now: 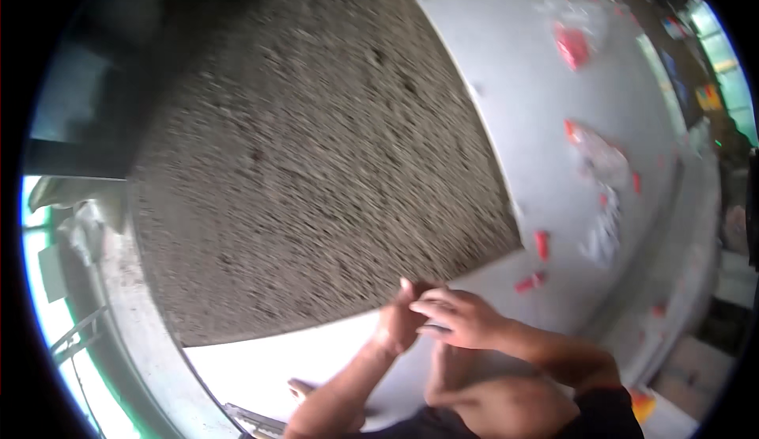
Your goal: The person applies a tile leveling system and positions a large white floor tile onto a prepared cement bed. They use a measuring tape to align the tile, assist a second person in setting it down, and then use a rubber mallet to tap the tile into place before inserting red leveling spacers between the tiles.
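Observation:
My left hand [401, 322] and my right hand [464, 318] meet in front of me, above the near edge of a bed of rough grey mortar [324, 154]. The right hand's fingers curl in over the left hand and partly cover its fingers. Both hands look closed, and motion blurs them. A small dark patch shows at the right fingers, but whatever they hold is too small to make out. Just right of the hands, two small red plastic pieces [541, 245] lie on the pale floor slab [506, 35].
Farther right lie a clear bag with red pieces [572, 45], another plastic bag [598, 154] and a crumpled clear wrapper [605, 233]. A pale strip [261, 368] borders the mortar on my side. My bare foot [300, 389] shows there. At the left stand railings [79, 332].

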### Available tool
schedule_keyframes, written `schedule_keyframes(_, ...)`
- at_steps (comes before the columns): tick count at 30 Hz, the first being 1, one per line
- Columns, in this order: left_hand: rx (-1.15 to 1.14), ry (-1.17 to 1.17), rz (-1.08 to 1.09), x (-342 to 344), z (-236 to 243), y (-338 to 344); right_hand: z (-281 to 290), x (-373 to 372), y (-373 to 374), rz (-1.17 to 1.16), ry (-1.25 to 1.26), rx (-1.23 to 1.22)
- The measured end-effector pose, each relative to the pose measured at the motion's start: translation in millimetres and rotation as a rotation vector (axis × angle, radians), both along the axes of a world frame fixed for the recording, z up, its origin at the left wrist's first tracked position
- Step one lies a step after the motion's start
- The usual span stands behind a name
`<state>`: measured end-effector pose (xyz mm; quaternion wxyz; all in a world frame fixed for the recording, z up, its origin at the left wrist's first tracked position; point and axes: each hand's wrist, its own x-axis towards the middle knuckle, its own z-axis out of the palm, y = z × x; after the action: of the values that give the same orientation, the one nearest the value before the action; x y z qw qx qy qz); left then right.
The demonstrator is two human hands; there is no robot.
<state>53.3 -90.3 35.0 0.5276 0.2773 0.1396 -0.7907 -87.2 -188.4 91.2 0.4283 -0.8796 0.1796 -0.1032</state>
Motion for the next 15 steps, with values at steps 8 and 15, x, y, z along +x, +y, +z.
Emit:
schedule_keyframes(8, 0.027, 0.094, -0.163, -59.4, 14.8, 31.3, -0.5, -60.8, 62.1, -0.417, 0.048, 0.13)
schedule_keyframes(15, 0.009, -0.247, -0.448, -78.3, 0.2, 45.6, -36.4, -102.3, -8.9, -0.689, 0.376, 0.035)
